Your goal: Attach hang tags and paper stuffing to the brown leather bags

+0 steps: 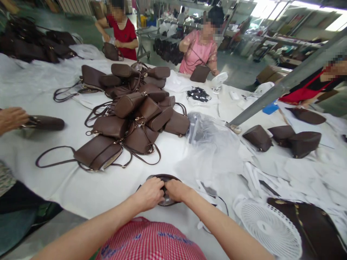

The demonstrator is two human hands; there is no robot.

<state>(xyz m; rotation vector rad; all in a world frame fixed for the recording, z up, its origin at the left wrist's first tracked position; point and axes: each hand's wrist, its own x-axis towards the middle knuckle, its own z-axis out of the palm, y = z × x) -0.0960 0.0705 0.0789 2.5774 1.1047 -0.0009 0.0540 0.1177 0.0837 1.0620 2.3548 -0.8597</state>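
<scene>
A dark brown handbag [167, 201] stands on the table close in front of me, its opening facing up. My left hand [152, 192] is at the left of the opening with its fingers curled onto the bag. From the right, my right hand [175, 189] grips the bag near the top, close to the left fingertips. Both sets of fingertips are partly hidden at the opening, so the exact spot they pinch cannot be made out. A heap of brown handbags [135, 108] with thin straps lies just beyond; one bag [94, 151] rests nearest, on its side.
White fan [268, 227] and a larger dark bag [311, 224] are at my right. Clear plastic bags [214, 141] lie mid-table, near a slanted metal pole [271, 90]. At left, a co-worker's hand [12, 119] holds a brown bag [48, 122]. Other people stand across the table.
</scene>
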